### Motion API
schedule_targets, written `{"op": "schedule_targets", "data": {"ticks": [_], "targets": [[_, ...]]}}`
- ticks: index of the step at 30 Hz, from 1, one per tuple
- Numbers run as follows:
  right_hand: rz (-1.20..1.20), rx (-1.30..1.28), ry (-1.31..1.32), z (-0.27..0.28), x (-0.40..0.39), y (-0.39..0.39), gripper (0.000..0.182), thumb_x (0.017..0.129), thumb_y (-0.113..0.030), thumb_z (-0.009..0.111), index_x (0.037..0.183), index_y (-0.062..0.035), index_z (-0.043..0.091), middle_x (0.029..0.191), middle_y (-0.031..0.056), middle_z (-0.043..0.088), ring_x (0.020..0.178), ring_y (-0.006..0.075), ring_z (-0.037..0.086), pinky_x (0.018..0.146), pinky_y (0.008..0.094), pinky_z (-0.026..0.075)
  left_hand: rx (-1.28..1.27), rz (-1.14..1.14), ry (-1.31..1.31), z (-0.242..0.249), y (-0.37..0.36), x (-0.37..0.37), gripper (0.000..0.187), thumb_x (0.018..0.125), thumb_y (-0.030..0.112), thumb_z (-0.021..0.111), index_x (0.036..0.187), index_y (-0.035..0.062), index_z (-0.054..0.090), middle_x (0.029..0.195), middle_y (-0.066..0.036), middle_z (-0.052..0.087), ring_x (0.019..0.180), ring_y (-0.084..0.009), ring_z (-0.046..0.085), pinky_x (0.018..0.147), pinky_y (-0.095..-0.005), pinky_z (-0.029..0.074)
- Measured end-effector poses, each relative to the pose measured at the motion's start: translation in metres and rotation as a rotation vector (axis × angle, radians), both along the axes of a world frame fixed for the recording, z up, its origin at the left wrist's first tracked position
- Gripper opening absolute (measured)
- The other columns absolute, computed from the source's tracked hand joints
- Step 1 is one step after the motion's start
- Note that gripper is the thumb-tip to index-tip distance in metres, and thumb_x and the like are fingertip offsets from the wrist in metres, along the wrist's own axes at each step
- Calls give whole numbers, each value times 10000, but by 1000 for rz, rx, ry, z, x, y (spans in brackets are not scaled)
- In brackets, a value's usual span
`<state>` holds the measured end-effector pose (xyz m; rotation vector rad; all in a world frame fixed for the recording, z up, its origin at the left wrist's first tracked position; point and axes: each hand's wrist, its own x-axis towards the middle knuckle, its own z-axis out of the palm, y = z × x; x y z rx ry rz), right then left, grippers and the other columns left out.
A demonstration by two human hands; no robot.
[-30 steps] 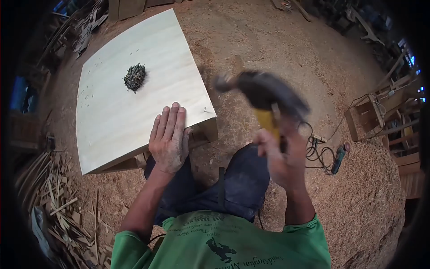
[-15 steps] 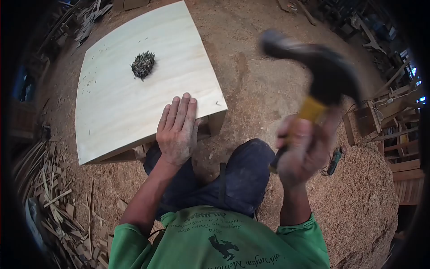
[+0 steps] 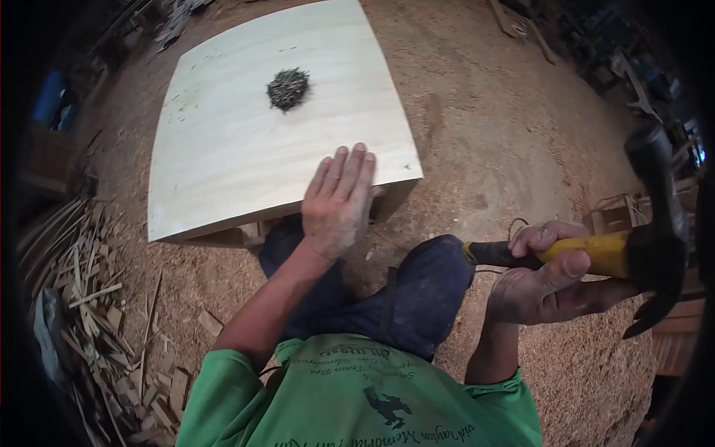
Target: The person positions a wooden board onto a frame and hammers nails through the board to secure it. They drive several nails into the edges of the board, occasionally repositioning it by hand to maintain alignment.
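Right hand (image 3: 547, 287) forms the grip, closed around the yellow-and-black shaft of the claw hammer (image 3: 640, 249) at 3 o'clock, thumb along the handle. Judged head-heavy and rigid, the tool is best held low on the shaft. Left hand (image 3: 339, 201) lies flat, fingers extended, on the near edge of the plywood panel (image 3: 223, 156), which looks stiff and light. Nail heap (image 3: 287, 88) sits at 11 o'clock; sawdust floor (image 3: 484, 127) surrounds.

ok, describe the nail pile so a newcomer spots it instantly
Start at the pale plywood panel lying over the sawdust floor, where the left hand presses flat on its near edge. Past the fingertips, toward the panel's far side, sits the nail pile: one dark, bristly heap, the only clump on the board, apart from tiny scattered specks.
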<state>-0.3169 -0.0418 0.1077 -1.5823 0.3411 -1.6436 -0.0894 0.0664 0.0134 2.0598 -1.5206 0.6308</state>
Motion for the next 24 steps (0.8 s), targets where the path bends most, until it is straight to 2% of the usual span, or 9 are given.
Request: {"op": "schedule_targets", "data": {"ticks": [1, 3, 4, 9, 12, 15, 18, 22, 24], "targets": [[39, 13, -1, -8, 0, -3, 306, 1130, -220, 645, 1405, -104, 575, 894, 102, 686, 698, 125, 640, 545, 244, 537, 1, 4, -6, -2, 2, 1, 553, 989, 225, 776, 1514, 93, 663, 1567, -132, 656, 1444, -355, 624, 1213, -491, 486], [-4, -188, 690, -45, -8, -14, 481, 1136, -152, 627, 1608, -138, 533, 836, 119, 691, 675, 109, 630, 561, 261, 537, -19, -12, -9, -4, 0, 1, 560, 985, 231, 783, 1516, 99, 661, 1573, -128, 651, 1444, -350, 624, 1212, -491, 487], [-114, -401, 1123, -45, 0, -13, 503, 1122, -122, 648, 1613, -110, 542, 836, 119, 704, 674, 103, 633, 577, 261, 530, -14, -2, -13, -3, 2, -1, 563, 986, 233, 783, 1518, 98, 659, 1574, -126, 650, 1445, -348, 623, 1212, -493, 487], [-90, -179, 613, -27, 7, 12, 591, 1090, -32, 656, 1660, -64, 501, 896, 143, 730, 710, 128, 657, 605, 309, 538, -25, -6, -21, -5, 0, 2, 563, 990, 240, 779, 1520, 97, 654, 1570, -119, 652, 1445, -343, 620, 1217, -501, 482], [-131, -97, 497, -35, 15, 20, 624, 1089, -28, 643, 1686, -97, 474, 850, 135, 698, 678, 150, 630, 604, 356, 537, -19, -3, -21, -8, -1, 2, 560, 988, 241, 778, 1516, 97, 658, 1568, -117, 654, 1449, -341, 617, 1219, -499, 480], [-226, -283, 1277, -34, 17, 5, 607, 1095, -70, 645, 1681, -116, 493, 888, 191, 740, 707, 188, 678, 666, 392, 566, -24, -9, -22, -8, -1, 3, 541, 994, 239, 772, 1504, 96, 667, 1567, -112, 656, 1453, -340, 614, 1218, -498, 480], [-146, -72, 931, -20, 23, 11, 614, 1045, -67, 704, 1632, -168, 555, 1106, 242, 790, 905, 365, 809, 745, 456, 639, -19, -8, -23, -8, -2, 2, 533, 992, 227, 768, 1499, 96, 670, 1568, -114, 655, 1444, -344, 622, 1217, -500, 481], [-277, -202, 711, -41, 29, 21, 590, 1044, -97, 707, 1611, -195, 575, 1027, 233, 778, 870, 388, 789, 729, 488, 625, -53, -31, -10, -7, -1, 4, 535, 983, 213, 768, 1496, 94, 670, 1553, -125, 666, 1420, -360, 641, 1210, -504, 488], [-295, -188, 1014, -52, 30, 16, 554, 1048, -131, 705, 1588, -192, 597, 999, 229, 768, 850, 397, 779, 714, 508, 616, -59, -47, -10, -5, 0, 4, 540, 979, 211, 768, 1496, 92, 668, 1541, -134, 673, 1409, -371, 649, 1205, -507, 492]]}}
